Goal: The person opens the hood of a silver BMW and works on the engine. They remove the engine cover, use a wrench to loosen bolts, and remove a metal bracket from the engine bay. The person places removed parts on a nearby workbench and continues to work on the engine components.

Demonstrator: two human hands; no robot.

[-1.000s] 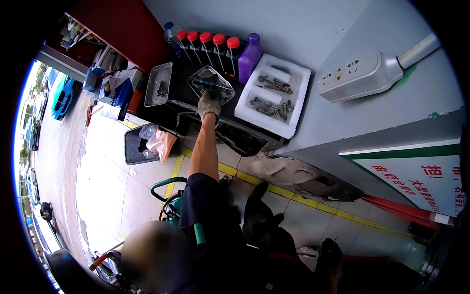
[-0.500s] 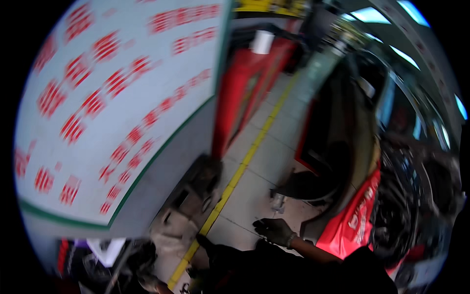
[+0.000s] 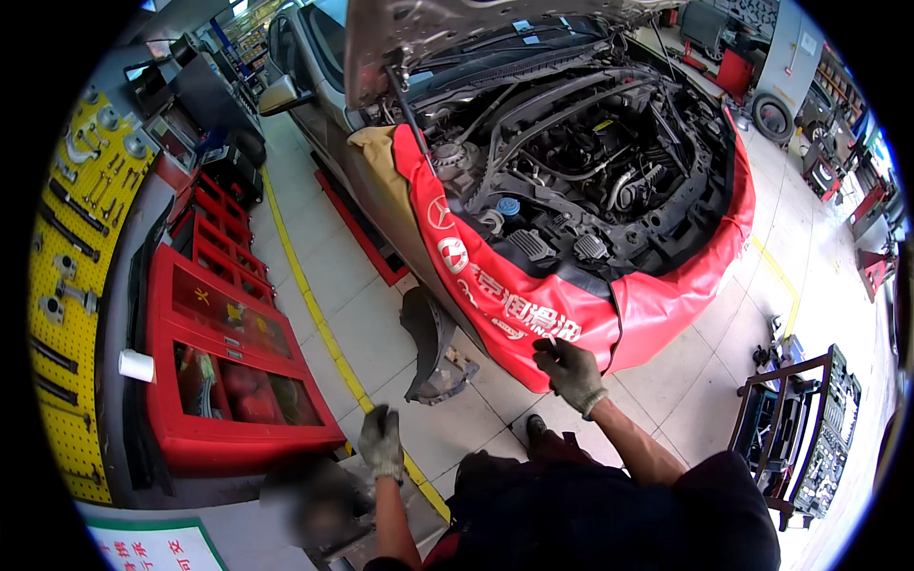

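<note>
My right hand (image 3: pixel 571 373), in a grey work glove, is raised in front of the car's front end. Its fingers are curled together; a tiny pale tip shows at them, too small to name. Just beyond it hangs a red fender cover (image 3: pixel 533 319), draped over the nose and side of the car (image 3: pixel 333 133). The hood (image 3: pixel 495 24) stands raised over the exposed engine bay (image 3: pixel 600 143). Low at my left side, my gloved left hand (image 3: pixel 382 445) hangs with loosely extended fingers and nothing seen in it. A dark curved plastic panel (image 3: pixel 426 333) lies on the floor between my hands and the car.
Along the left stand a red cabinet (image 3: pixel 238 357) with a white roll (image 3: pixel 136 365) at its edge and a yellow pegboard (image 3: pixel 81 314) of tools. A tool cart (image 3: pixel 800 433) stands at the right. A yellow line (image 3: pixel 328 338) runs along the tiled floor.
My view has swung from the white board with red writing to the car's front and engine bay. My left hand has come fully into view; my right hand now shows before the red cover.
</note>
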